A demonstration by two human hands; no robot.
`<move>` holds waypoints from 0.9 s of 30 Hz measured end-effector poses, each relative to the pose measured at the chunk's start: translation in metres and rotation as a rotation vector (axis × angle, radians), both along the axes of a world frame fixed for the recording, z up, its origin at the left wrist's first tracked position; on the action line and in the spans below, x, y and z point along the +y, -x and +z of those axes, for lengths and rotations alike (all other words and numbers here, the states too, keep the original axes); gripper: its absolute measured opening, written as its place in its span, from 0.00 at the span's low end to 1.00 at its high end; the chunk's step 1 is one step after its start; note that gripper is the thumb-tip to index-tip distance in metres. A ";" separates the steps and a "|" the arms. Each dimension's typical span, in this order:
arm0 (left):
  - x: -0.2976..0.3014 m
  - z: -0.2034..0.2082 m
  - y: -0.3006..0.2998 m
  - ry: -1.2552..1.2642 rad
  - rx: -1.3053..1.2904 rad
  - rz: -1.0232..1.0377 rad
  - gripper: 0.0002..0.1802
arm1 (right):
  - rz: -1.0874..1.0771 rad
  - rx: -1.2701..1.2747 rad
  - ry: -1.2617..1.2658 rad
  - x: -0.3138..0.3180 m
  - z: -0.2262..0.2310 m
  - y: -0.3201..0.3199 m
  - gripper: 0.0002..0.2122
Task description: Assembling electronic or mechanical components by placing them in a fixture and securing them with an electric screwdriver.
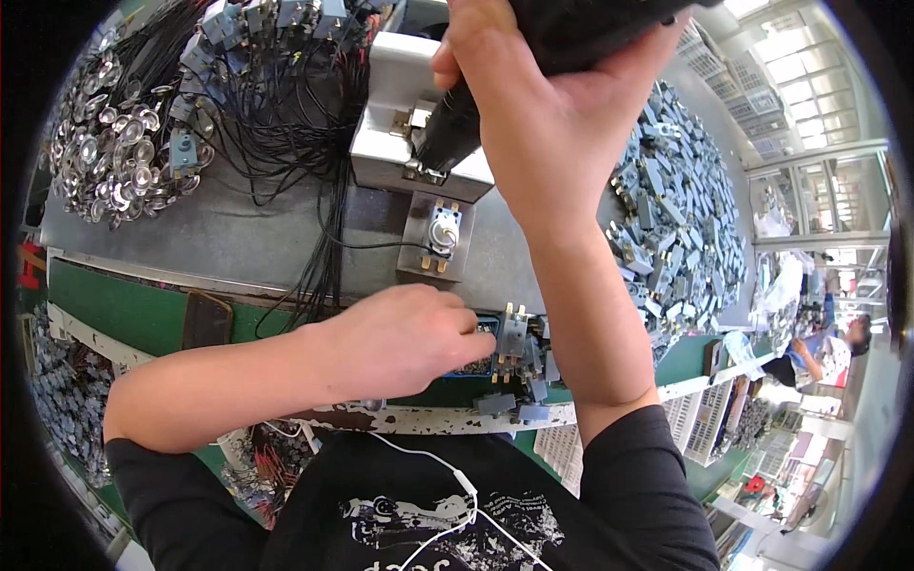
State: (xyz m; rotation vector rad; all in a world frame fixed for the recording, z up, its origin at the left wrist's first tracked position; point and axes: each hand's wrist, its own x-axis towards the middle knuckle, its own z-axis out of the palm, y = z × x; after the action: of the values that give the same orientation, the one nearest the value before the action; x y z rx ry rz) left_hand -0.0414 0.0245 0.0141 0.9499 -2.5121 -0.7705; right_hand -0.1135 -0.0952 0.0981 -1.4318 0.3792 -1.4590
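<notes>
My right hand (562, 128) grips a black power driver (455, 126), whose lower end points down at metal parts on a white block fixture (381, 157). In front of it, a small metal block (419, 214) bears a grey switch-like part with a round metal piece (444, 231) and a black wire. My left hand (405, 333) is closed over a small blue tray (484, 333) of tiny metal parts. Its fingertips are partly hidden, so what they hold cannot be made out. Several grey switch-like parts with brass terminals (514, 333) lie right beside the tray.
A heap of round metal pieces (119, 157) and black-wired grey parts (214, 57) lies at the left. To the right is a large pile of grey parts (681, 209). A brown block (207, 319) sits on the bench's green front strip. Another person (824, 357) is far right.
</notes>
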 end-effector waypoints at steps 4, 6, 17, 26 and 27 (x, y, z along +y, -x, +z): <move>0.002 0.014 -0.015 0.126 0.027 0.170 0.10 | 0.030 -0.024 0.028 0.003 0.007 0.007 0.29; -0.003 0.021 -0.029 0.254 0.130 0.350 0.08 | -0.055 0.118 -0.089 0.000 0.013 0.018 0.30; -0.025 -0.009 -0.033 0.290 0.001 0.462 0.08 | 0.022 0.180 -0.069 0.029 -0.002 0.061 0.29; -0.028 -0.018 -0.029 0.252 0.066 0.527 0.12 | 0.026 0.201 0.017 0.025 -0.016 0.064 0.28; -0.028 -0.017 -0.030 0.226 0.068 0.522 0.13 | 0.032 0.202 0.026 0.024 -0.017 0.064 0.28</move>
State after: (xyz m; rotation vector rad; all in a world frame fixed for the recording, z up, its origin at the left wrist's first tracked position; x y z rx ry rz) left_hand -0.0119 -0.0033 -0.0032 1.3806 -2.0885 -0.3408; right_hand -0.1775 -0.0716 0.0813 -1.6050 0.4617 -1.3025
